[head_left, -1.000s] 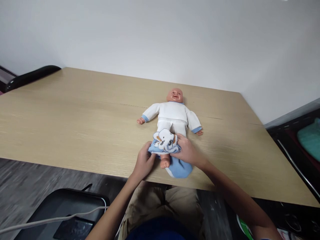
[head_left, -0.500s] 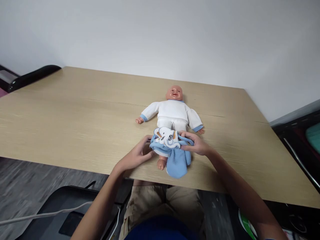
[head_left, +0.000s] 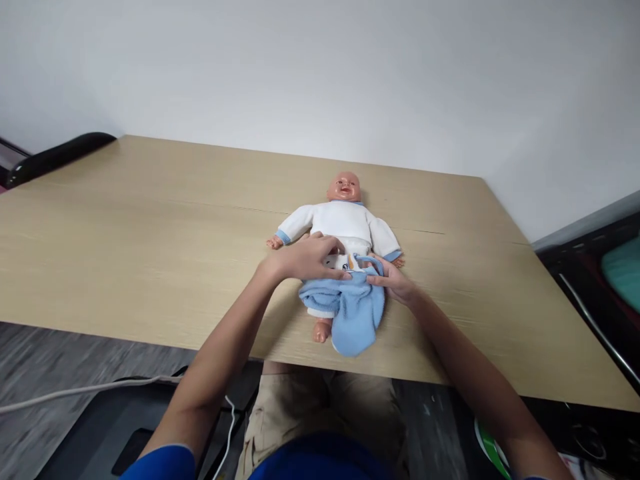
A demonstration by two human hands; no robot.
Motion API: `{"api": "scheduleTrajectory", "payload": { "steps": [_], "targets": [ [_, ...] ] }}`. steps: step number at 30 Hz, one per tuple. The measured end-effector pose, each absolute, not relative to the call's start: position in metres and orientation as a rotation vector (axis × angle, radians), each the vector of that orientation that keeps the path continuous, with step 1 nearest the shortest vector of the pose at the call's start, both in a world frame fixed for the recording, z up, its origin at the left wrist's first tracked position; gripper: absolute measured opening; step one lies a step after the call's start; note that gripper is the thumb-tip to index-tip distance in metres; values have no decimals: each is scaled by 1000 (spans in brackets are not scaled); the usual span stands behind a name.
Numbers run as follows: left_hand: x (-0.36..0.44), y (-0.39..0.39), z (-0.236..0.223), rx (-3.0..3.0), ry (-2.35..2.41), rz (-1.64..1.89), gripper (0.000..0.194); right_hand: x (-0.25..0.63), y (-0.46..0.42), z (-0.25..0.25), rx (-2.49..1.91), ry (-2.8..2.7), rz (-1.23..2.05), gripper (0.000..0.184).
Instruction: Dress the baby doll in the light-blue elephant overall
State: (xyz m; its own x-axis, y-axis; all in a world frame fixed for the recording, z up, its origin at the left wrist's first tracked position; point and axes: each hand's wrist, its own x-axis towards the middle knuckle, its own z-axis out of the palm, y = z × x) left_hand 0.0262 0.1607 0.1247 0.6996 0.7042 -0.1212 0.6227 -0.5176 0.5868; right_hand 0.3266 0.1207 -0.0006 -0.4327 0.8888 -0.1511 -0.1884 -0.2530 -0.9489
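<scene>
A baby doll (head_left: 345,223) in a white top lies on its back on the wooden table (head_left: 150,233), head away from me. Light blue footed trousers (head_left: 350,307) are bunched round its hips and legs; one bare foot sticks out near the table's front edge. My left hand (head_left: 307,257) lies over the doll's waist, fingers curled on the top edge of the trousers and covering most of the white elephant patch. My right hand (head_left: 393,279) pinches the trousers' waistband at the doll's other side.
A black chair back (head_left: 55,155) shows at the table's far left. A white cable (head_left: 90,390) runs over a dark object on the floor at lower left. Dark furniture with a teal item (head_left: 623,273) stands on the right.
Both hands have moved up the doll from its legs to its waist, drawing the blue trousers higher. The left hand now covers the elephant patch.
</scene>
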Motion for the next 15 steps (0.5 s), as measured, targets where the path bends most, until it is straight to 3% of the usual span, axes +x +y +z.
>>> {"api": "scheduleTrajectory", "payload": {
  "steps": [5,10,15],
  "targets": [
    [48,196,132,2278,699,-165,68,356,122,22,-945,-1707,1874,56],
    [60,205,121,2017,299,-68,58,372,118,25,-947,-1776,1819,66],
    [69,210,95,1809,164,-24,75,363,112,17,-969,-1534,1654,64]
  ]
}}
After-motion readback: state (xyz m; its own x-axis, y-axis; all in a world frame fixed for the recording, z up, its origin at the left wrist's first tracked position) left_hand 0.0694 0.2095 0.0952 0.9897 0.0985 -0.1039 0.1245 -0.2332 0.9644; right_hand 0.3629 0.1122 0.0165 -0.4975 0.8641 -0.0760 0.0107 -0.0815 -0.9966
